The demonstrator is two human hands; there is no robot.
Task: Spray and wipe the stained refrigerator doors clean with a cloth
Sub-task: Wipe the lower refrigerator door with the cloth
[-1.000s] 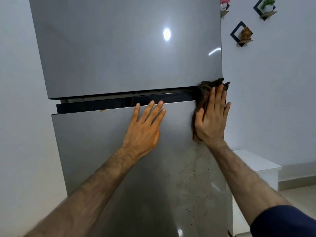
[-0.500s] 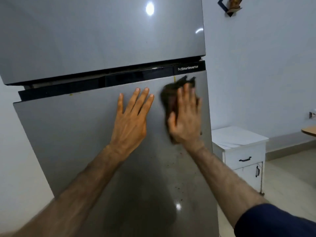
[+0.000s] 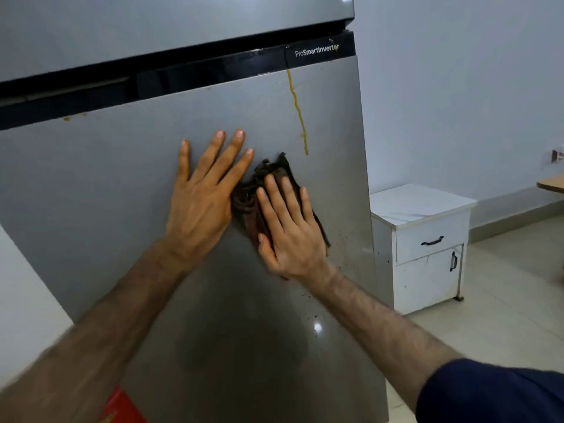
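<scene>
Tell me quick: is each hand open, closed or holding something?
Left hand: open, fingers spread flat on the lower fridge door.
Right hand: open, straight fingers pressing the brown cloth against that door.

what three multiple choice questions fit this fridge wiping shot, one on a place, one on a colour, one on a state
1. Where is the yellow drip relative to the cloth?
A. below it
B. above it, slightly right
C. hidden under it

2. What colour is the small cabinet?
A. black
B. red
C. white

3. How is the left hand?
A. flat on the lower door, fingers straight
B. gripping the cloth
C. a raised fist

Answers:
1 B, the drip ends above the cloth's top corner.
2 C, its top, drawer and door are white.
3 A, its palm lies on the door beside the cloth.
</scene>
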